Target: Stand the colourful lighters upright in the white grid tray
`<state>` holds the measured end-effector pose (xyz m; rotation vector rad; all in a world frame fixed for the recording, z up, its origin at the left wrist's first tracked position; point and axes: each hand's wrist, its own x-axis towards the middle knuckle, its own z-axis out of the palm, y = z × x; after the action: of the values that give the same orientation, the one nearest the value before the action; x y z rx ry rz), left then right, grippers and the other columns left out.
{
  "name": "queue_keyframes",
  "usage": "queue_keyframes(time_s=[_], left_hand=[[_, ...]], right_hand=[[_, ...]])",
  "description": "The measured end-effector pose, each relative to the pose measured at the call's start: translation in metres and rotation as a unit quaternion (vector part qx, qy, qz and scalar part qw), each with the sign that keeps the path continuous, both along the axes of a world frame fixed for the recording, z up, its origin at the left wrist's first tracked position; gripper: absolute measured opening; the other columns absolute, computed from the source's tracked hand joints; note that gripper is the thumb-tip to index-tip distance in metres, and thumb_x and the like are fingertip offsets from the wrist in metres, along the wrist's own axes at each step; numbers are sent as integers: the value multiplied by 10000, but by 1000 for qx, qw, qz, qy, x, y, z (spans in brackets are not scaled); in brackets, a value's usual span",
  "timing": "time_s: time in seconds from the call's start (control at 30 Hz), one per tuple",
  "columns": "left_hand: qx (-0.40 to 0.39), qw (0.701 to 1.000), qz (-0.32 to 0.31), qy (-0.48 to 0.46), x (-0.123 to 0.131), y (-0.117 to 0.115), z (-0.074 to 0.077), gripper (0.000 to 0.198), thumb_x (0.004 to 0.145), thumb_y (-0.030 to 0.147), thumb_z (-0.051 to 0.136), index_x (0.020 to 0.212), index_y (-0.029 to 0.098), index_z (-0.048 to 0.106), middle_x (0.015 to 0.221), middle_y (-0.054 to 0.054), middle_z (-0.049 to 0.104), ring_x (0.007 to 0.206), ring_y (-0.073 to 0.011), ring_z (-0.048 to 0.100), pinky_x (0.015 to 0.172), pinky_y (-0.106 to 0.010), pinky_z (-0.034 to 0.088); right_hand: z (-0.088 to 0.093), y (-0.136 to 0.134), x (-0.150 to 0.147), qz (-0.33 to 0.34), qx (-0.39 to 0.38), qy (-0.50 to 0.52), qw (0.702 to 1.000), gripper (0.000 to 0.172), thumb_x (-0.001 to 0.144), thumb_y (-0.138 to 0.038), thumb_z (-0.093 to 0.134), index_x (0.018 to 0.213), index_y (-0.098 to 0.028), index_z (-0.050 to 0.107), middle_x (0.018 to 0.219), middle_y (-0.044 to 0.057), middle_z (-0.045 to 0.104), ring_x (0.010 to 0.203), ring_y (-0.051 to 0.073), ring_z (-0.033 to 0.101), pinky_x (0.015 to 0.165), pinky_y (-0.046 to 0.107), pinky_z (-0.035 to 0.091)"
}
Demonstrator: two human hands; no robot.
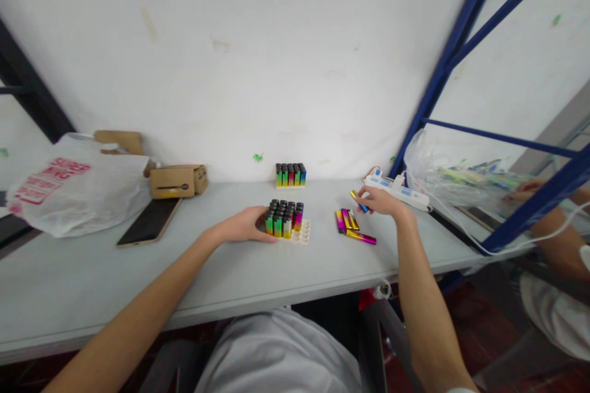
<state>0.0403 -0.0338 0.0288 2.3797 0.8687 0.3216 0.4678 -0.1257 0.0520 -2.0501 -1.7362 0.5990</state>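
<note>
My left hand (249, 225) grips the left side of a white tray (302, 237) with round holes, thumb at the front. Several metallic rainbow-coloured lighters (279, 221) with black tops stand upright in it; bare holes show along its right side. Farther right, my right hand (381, 201) pinches a single yellow and blue lighter (358, 201), held tilted just above the table. Beside that hand lie several loose lighters (346, 219) in pink and gold, one (362, 237) apart at the front.
A second tray of upright lighters (290, 175) stands by the wall. At left are a phone (150, 221), a cardboard box (177, 180) and a white plastic bag (87, 184). A power strip (401, 189) lies near a blue metal frame (442, 67). Another person's arm (550, 227) shows at right.
</note>
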Motion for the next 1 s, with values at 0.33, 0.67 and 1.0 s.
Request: queue_keyframes(time_s=[0.33,0.67,1.0], left_hand=[[10,1000,-2,16,-1,2,-3,719,658,702,851,1107,168,677,981,-56,724,859,-267,646,726,-331,497],[-2,1000,-19,-14,1,0,-2,657,657,646,872,1091,187,692,954,-39,720,833,-251,642,703,-312,489],[-10,1000,-23,-18,1,-1,-1,676,663,651,866,1113,177,693,950,-39,719,825,-242,631,700,-310,489]], right_hand=[[18,12,-70,129,234,173,948,536,862,-700,701,856,-164,680,636,-31,517,595,126,419,556,264,319],[17,5,-125,224,125,315,914,463,998,-675,523,1005,-214,572,722,-45,532,543,108,463,542,251,403],[-10,30,-152,64,291,165,940,533,904,-665,480,609,-247,329,600,-39,287,597,124,298,566,292,224]])
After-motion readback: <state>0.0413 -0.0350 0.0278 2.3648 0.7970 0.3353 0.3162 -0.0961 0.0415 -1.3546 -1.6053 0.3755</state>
